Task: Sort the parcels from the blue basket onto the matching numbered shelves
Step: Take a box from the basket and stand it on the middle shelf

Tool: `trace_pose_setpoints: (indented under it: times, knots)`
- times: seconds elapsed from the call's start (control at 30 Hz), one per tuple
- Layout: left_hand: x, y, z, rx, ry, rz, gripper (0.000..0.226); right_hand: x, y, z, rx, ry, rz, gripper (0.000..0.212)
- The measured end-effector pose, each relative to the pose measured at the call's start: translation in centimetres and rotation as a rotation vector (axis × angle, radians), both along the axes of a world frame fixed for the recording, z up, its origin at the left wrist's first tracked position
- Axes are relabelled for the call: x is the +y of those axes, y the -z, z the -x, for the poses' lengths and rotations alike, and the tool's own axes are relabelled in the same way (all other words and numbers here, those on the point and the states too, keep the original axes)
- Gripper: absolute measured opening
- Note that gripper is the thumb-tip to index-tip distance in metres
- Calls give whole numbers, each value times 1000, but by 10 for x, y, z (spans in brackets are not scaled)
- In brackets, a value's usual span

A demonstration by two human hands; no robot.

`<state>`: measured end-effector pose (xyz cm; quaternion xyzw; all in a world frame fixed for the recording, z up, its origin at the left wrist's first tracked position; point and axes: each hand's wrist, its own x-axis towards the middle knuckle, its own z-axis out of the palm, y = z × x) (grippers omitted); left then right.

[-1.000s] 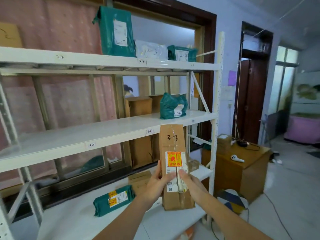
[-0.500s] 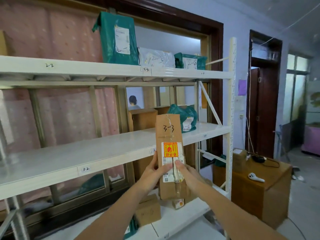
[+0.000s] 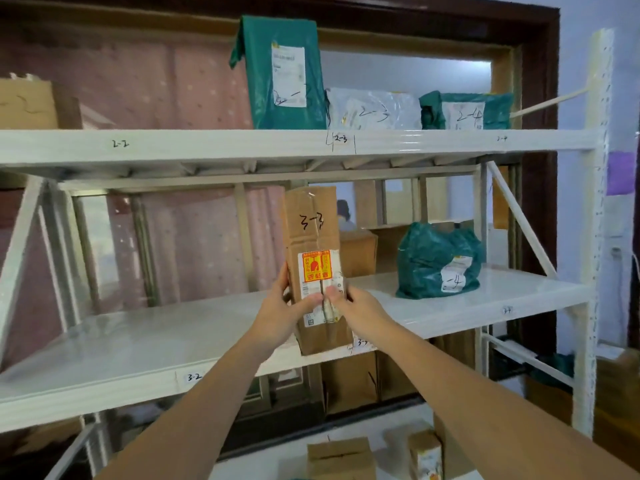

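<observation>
Brown upright cardboard box marked 3-3 [image 3: 313,268] sits gripped in my left hand [image 3: 282,311] and right hand [image 3: 360,313], apparently just above the white shelf's 3-3 label [image 3: 360,342].

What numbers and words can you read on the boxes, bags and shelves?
"3-3": cardboard box held by both hands.
"2-3": white bag.
"2-4": top green bag.
"2-2", "2-3": top shelf edge.
"3-2": middle shelf edge.
Printed stickers: too blurred.
</observation>
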<state>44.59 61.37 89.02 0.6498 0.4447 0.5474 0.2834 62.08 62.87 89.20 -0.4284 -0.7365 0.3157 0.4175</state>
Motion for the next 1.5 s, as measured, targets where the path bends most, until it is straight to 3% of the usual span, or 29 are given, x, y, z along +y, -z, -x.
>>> trace_pose_setpoints:
  times: [0.13,0.27,0.37,0.6,1.1,1.5]
  knots:
    - [30,-2,10,51,-42,43,78,42,2,4,-71,-129,34,51]
    - [59,14,15,0,-81,124,73,82,15,7,-245,-198,7,76]
    - [82,17,17,-20,-110,134,64,108,23,16,-268,-149,-76,84]
    - [127,22,25,-55,-87,128,65,159,31,29,-307,-96,-69,71]
    - [203,24,55,-44,-45,108,76,229,35,60,-280,-53,-44,63]
    - [238,30,72,-136,-22,142,85,258,37,75,-303,-24,-45,64]
